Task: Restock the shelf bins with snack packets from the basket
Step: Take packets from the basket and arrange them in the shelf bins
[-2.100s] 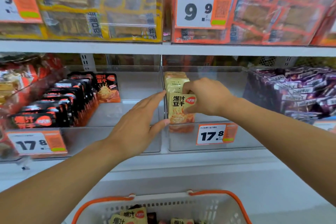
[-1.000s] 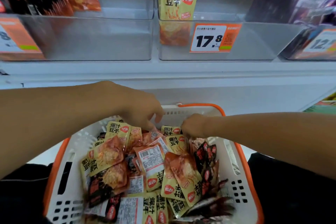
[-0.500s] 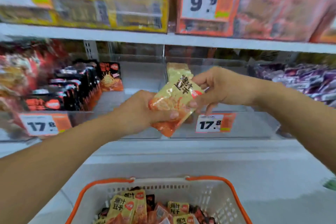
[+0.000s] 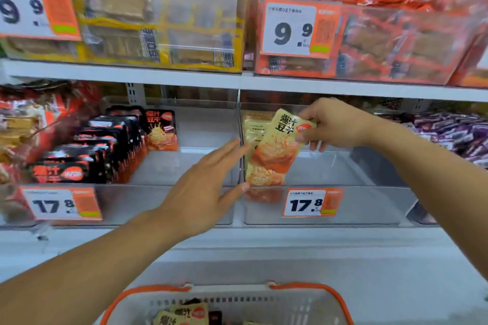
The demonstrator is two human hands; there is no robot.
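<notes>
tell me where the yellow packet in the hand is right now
In the head view, the yellow packet is pinched by the right hand over the right clear bin, just in front of the yellow row.

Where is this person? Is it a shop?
Most likely a shop's snack aisle: clear shelf bins carry price tags, snack packets stand in rows, and a shopping basket sits below.
</notes>
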